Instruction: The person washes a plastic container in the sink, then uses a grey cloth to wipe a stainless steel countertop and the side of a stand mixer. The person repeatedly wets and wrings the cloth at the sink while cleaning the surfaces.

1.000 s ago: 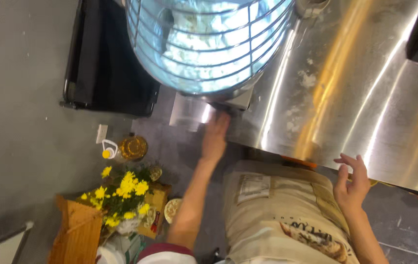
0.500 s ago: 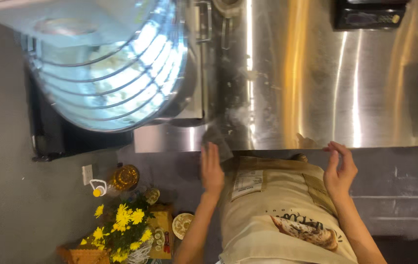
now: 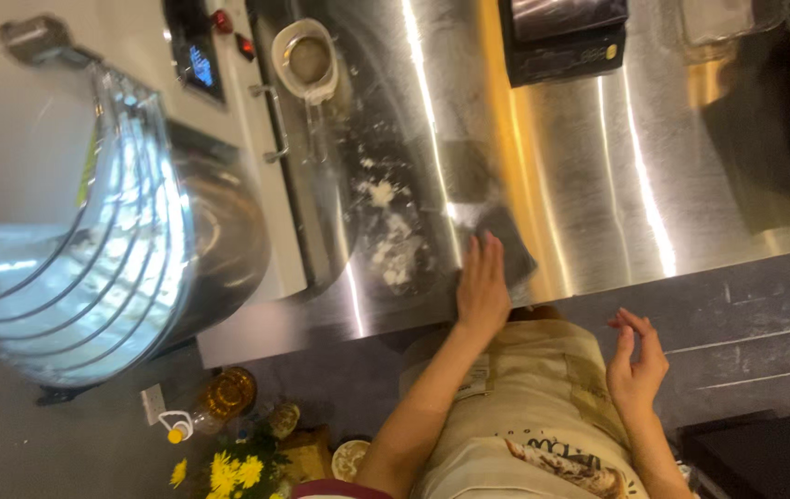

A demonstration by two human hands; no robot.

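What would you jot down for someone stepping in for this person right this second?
Left hand: flat, fingers spread, pressing a dark cloth onto the steel counter near its front edge.
Right hand: empty, fingers loosely open, in the air below the counter edge.
Done: the counter to the right of the cloth looks clean and shiny.
Left: white crumbs lie scattered on the counter left of the cloth, beside the big mixer. They probably need wiping up.
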